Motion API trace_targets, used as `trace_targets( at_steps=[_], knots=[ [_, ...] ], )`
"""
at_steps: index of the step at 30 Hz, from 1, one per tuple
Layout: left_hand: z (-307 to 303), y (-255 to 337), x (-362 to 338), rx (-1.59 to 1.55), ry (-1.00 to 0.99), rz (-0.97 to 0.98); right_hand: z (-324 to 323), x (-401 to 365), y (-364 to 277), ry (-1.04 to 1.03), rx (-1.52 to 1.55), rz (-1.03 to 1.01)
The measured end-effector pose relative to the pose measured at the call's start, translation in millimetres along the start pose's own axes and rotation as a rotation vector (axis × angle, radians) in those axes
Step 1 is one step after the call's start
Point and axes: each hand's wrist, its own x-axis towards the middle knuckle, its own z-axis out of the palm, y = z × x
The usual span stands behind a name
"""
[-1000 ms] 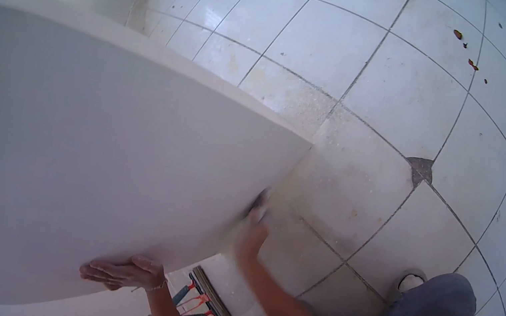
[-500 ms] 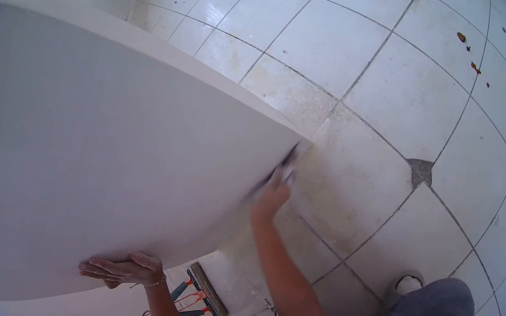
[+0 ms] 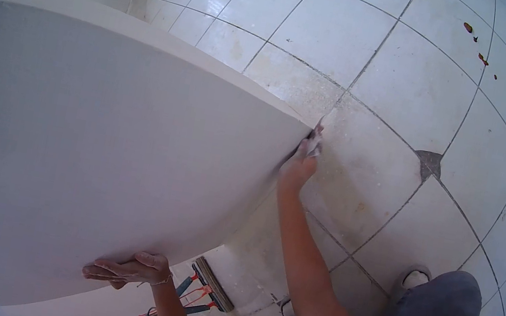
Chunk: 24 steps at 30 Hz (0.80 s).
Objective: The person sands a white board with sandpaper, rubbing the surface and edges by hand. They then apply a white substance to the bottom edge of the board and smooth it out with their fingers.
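A large white wall panel fills the left side of the view. My left hand lies against its lower part, fingers stretched out and dusted with white. At the panel's right edge, near the floor, my right hand is closed around a small whitish item, possibly a cloth or paper. Its fingers press along the edge, and the item's exact shape is hard to make out.
White tiles with dark joints cover the floor. A mop lies beside my left forearm. One tile corner shows a dark broken patch. Small reddish-brown bits lie at the upper right. My shod foot is at the lower right.
My right hand has moved up and to the right along the panel's edge, to its far corner, still holding the whitish item. My left hand remains on the panel.
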Motion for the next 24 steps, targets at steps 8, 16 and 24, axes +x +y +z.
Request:
trace_targets(
  at_steps=[8, 16, 24],
  knots=[
    [1, 2, 1, -0.001, 0.022, 0.010, -33, -148, 79, -0.143, 0.048, 0.176],
    [2, 3, -1, 0.029, 0.025, 0.003, 16, 0, 19, 0.142, 0.136, 0.009],
    [2, 2, 0, -0.007, 0.036, 0.008, -18, -112, 39, -0.081, -0.096, -0.016]
  ],
)
